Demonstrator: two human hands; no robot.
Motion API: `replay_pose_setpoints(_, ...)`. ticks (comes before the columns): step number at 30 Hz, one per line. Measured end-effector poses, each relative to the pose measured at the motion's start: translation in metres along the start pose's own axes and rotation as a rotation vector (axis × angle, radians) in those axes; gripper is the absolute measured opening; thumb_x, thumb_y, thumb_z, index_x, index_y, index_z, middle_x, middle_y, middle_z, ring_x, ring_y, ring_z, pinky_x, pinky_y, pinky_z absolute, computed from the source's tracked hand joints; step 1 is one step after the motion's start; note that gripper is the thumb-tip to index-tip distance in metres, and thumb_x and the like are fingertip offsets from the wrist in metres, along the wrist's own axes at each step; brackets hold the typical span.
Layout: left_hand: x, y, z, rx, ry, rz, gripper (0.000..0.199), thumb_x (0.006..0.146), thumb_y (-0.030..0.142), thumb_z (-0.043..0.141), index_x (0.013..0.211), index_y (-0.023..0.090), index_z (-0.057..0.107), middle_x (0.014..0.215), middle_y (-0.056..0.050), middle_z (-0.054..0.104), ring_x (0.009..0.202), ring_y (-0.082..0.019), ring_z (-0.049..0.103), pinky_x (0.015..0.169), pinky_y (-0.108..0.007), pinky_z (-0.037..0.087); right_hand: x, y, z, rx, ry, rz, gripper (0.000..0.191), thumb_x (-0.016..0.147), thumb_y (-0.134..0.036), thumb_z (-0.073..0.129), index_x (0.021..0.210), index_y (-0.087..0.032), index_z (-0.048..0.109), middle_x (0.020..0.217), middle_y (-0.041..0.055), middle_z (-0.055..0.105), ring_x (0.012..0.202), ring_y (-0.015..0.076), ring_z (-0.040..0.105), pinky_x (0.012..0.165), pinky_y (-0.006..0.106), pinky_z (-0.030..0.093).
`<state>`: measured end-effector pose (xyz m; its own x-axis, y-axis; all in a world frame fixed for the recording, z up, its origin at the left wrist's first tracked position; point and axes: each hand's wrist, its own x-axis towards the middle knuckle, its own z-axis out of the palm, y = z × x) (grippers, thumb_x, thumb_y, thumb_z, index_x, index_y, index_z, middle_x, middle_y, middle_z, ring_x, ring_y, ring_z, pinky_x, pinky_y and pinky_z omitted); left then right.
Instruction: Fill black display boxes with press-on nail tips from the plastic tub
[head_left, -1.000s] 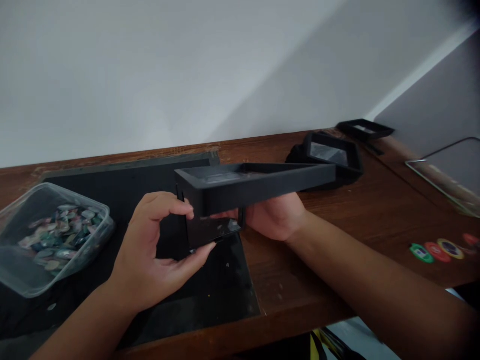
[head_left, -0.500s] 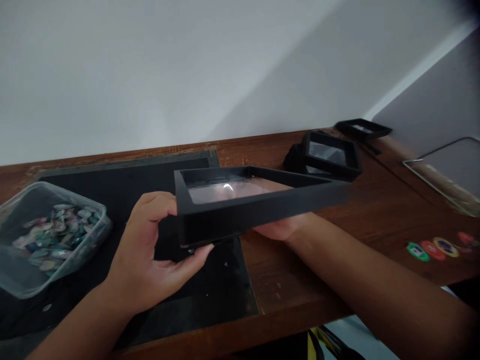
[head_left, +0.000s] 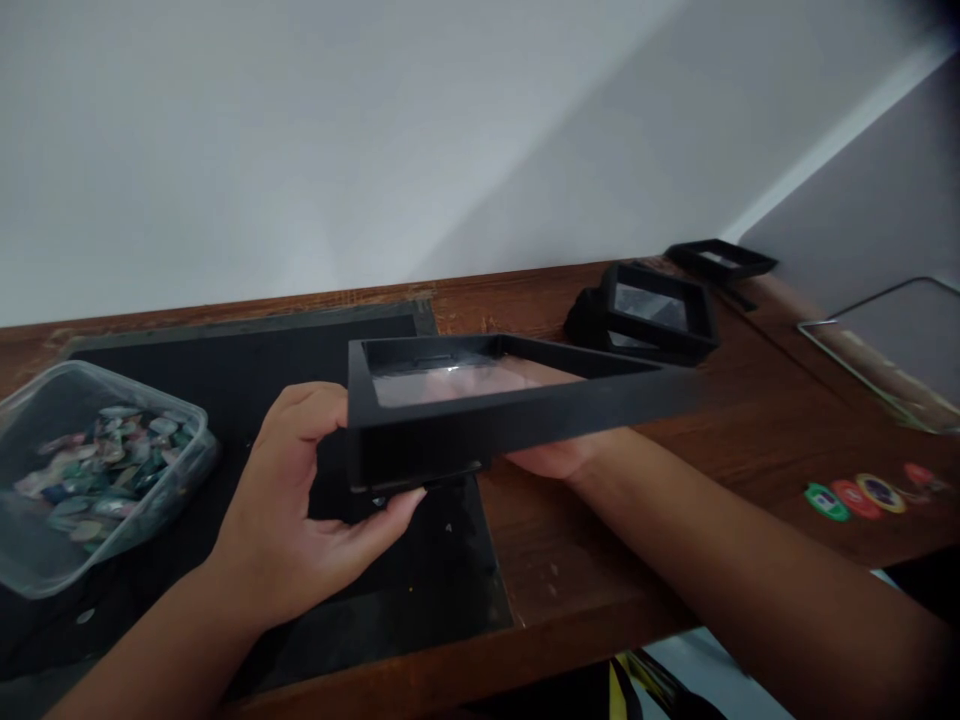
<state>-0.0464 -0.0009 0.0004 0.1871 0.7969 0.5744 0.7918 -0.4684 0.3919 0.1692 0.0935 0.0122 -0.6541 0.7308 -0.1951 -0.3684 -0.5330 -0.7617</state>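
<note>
A deep black box frame (head_left: 442, 435) with a clear pane is held up level above the table, seen edge-on. My left hand (head_left: 289, 510) grips its near left corner, fingers at the side and thumb below the bottom edge. Under the frame lies my right hand (head_left: 555, 455), supporting it from below; its fingers are mostly hidden, though skin shows through the pane. A small shiny piece (head_left: 379, 500) sits near my left thumb, too small to name.
At left, a clear plastic tub (head_left: 201, 440) holds many flat coloured stones on a black mat (head_left: 300, 350). More black frames (head_left: 664, 305) rest at the back right, another black frame (head_left: 724, 258) in the corner. Round coloured stickers (head_left: 879, 493) lie on the wooden table (head_left: 750, 430) at right.
The view has shifted slightly, so the tub and the stickers sit a little further left. Both hands keep the same hold on the frame.
</note>
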Motion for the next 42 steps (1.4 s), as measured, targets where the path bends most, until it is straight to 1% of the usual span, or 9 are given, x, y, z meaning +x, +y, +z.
replay_pose_setpoints(4,0.0021,0.0036,-0.0013,0.023,-0.008,-0.049,0.037,0.08,0.027,0.083,0.111,0.027,0.063,0.106,-0.003,0.07,0.102,-0.027,0.07,0.093,-0.047,0.062,0.0,0.003,-0.0032,-0.066,-0.002,-0.044,0.007,0.074,-0.023,0.075,0.08,-0.02,0.074,0.093,0.005,0.079,0.099,0.0257,0.073,0.09,0.043,0.064)
replay_pose_setpoints(8,0.0032,0.0013,0.0001,0.011,0.019,-0.047,0.038,0.077,0.032,0.086,0.106,0.026,0.062,0.1,-0.002,0.069,0.094,-0.025,0.069,0.091,-0.046,0.061,-0.0009,0.0047,-0.005,-0.11,-0.027,-0.111,0.013,0.072,-0.03,0.078,0.081,-0.021,0.075,0.094,0.007,0.08,0.106,0.0293,0.075,0.099,0.047,0.062)
replay_pose_setpoints(13,0.0032,-0.0023,0.0013,0.012,0.022,-0.041,0.041,0.075,0.032,0.089,0.106,0.026,0.062,0.102,-0.002,0.07,0.095,-0.025,0.069,0.09,-0.044,0.06,-0.0019,0.0047,-0.0034,-0.109,-0.037,-0.111,0.018,0.073,-0.037,0.08,0.078,-0.02,0.075,0.091,0.0074,0.08,0.105,0.0294,0.075,0.102,0.048,0.061)
replay_pose_setpoints(19,-0.0001,-0.0022,0.0008,0.004,0.019,-0.048,0.042,0.076,0.033,0.089,0.11,0.026,0.065,0.107,-0.003,0.072,0.098,-0.026,0.069,0.094,-0.045,0.059,-0.0027,0.0033,-0.0025,-0.117,-0.063,-0.11,0.016,0.072,-0.034,0.08,0.078,-0.021,0.074,0.093,0.006,0.08,0.103,0.0275,0.075,0.1,0.046,0.061)
replay_pose_setpoints(23,0.0008,-0.0011,-0.0011,0.018,0.0,-0.041,0.041,0.079,0.031,0.086,0.113,0.025,0.065,0.109,-0.004,0.072,0.102,-0.026,0.069,0.097,-0.046,0.059,-0.0032,0.002,-0.0021,-0.13,-0.051,-0.088,0.012,0.073,-0.031,0.078,0.079,-0.021,0.074,0.093,0.0062,0.079,0.103,0.0279,0.074,0.1,0.047,0.061)
replay_pose_setpoints(30,0.0016,-0.0002,-0.0004,0.027,-0.003,-0.068,0.037,0.08,0.034,0.083,0.111,0.025,0.066,0.108,-0.002,0.071,0.101,-0.026,0.069,0.095,-0.046,0.059,-0.0016,0.0033,-0.0015,-0.139,-0.024,-0.106,0.012,0.073,-0.029,0.079,0.08,-0.021,0.074,0.092,0.0056,0.079,0.104,0.0279,0.074,0.099,0.046,0.061)
replay_pose_setpoints(33,0.0012,0.0,-0.0003,0.004,0.025,-0.075,0.041,0.078,0.031,0.086,0.112,0.027,0.063,0.108,-0.001,0.069,0.101,-0.026,0.069,0.095,-0.044,0.06,-0.0013,0.0045,-0.0015,-0.136,-0.01,-0.12,0.016,0.073,-0.034,0.081,0.08,-0.021,0.075,0.089,0.0052,0.079,0.1,0.0272,0.074,0.098,0.045,0.061)
replay_pose_setpoints(37,0.0003,-0.0014,-0.0006,0.008,0.046,-0.045,0.042,0.081,0.031,0.086,0.113,0.027,0.061,0.108,-0.002,0.068,0.1,-0.024,0.069,0.093,-0.042,0.06,-0.0021,0.0051,-0.001,-0.125,-0.002,-0.124,0.019,0.077,-0.037,0.083,0.076,-0.02,0.073,0.085,0.0048,0.077,0.097,0.0252,0.074,0.098,0.044,0.06)
replay_pose_setpoints(42,-0.0013,-0.0038,0.0008,0.044,0.04,-0.04,0.046,0.08,0.033,0.087,0.119,0.028,0.062,0.109,-0.002,0.069,0.1,-0.025,0.068,0.095,-0.043,0.06,-0.0024,0.0043,-0.0017,-0.09,-0.024,-0.093,0.01,0.076,-0.025,0.081,0.079,-0.02,0.073,0.083,0.0019,0.074,0.082,0.0207,0.071,0.092,0.041,0.062)
